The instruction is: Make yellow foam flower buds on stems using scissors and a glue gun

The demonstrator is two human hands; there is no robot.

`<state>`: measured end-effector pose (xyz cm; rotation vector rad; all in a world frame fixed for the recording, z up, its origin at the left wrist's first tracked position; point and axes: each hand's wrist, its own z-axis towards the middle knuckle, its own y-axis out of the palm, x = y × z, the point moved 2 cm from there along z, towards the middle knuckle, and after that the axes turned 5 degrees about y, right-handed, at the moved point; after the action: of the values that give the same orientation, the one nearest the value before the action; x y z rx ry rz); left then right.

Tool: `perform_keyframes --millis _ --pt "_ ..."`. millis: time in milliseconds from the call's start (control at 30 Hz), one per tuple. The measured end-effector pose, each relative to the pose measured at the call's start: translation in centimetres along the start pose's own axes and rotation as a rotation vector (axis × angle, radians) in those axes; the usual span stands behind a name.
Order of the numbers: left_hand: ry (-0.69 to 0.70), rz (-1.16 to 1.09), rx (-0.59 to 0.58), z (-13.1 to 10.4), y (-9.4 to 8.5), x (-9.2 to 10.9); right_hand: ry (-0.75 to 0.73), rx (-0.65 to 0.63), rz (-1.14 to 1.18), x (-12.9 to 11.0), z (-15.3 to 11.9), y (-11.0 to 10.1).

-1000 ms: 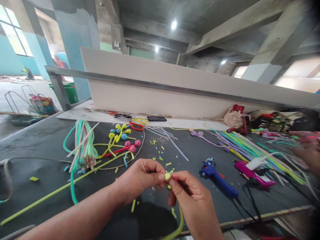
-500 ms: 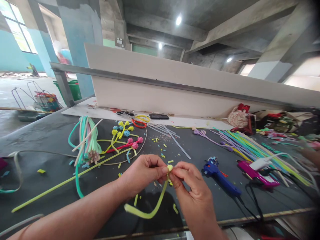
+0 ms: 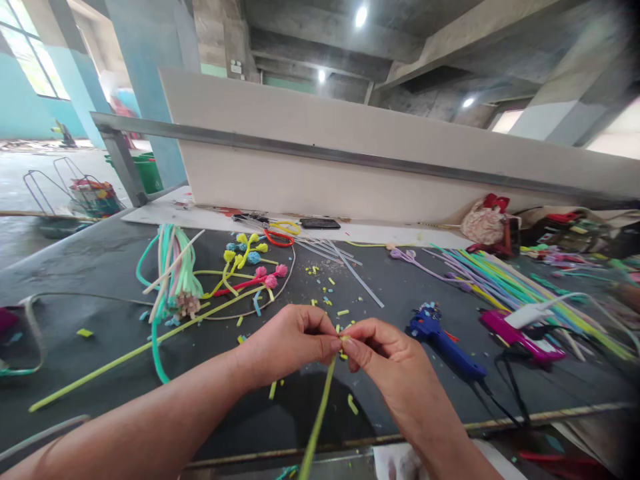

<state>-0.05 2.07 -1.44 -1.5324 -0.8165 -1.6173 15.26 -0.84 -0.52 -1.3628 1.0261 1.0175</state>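
Okay so there's a black phone (image 3: 320, 224) lying on the white strip (image 3: 400, 235) along the back of the bench (image 3: 90, 267), and a big pale panel (image 3: 350, 113) behind it with a metal rail (image 3: 280, 147) across. Green bin (image 3: 150, 176) near a blue-painted pillar (image 3: 145, 80), ceiling lights (image 3: 361, 16) on.

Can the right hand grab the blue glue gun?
Probably yes: the blue glue gun lies beside the right hand with nothing visible between, but its fingers would first have to release the yellow-green stem.

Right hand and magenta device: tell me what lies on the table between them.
In the head view, a blue glue gun lies between the right hand and the magenta device, with a small orange-red piece beside it.
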Motion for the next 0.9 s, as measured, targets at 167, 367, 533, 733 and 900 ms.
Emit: perform_keyframes --millis 167,367,533,733,900 --pt "-0.010 0.004 0.031 -0.1 0.3 -0.2 -0.059 0.094 -0.160 -0.3 -0.1 0.3" --pt "-0.021 -0.196 -0.080 0.1 0.5 0.2 -0.086 0.072 -0.102 0.1 0.5 0.0" --pt "-0.033 -0.016 -0.051 0.1 0.5 0.0 -0.025 0.085 -0.201 0.6 1.0 -0.3" --pt "0.006 0.045 -0.009 0.2 0.4 -0.8 -0.019 0.086 -0.396 0.3 1.0 -0.5" --pt "-0.038 0.041 -0.044 0.1 0.3 -0.3 -0.189 0.106 -0.464 0.1 0.7 -0.6"
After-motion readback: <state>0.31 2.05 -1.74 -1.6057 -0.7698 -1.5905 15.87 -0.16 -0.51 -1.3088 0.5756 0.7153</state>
